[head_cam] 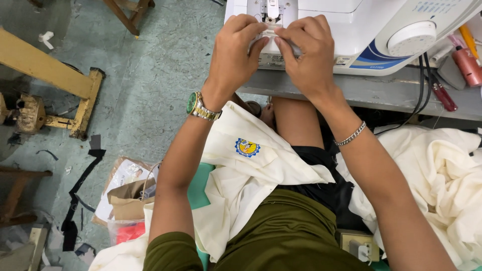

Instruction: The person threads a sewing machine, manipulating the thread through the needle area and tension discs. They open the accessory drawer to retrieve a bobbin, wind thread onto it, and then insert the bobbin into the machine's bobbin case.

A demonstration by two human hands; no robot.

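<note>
My left hand [233,52] and my right hand [306,55] meet at the needle area of a white sewing machine [351,30] at the top of the view. Fingertips of both hands pinch a small white piece right under the presser foot [272,12]; what it is cannot be made out. A gold watch with a green dial [197,106] is on my left wrist, a silver chain bracelet [350,134] on my right. A cream garment with a round blue and yellow badge [247,147] lies over my lap.
The machine stands on a grey table [371,93] with black cables, a red-handled tool [442,95] and a pink bottle [467,65] at right. More cream cloth [442,170] piles at right. Paper bags [125,193], black strips and yellow wooden frames [55,75] sit on the green floor.
</note>
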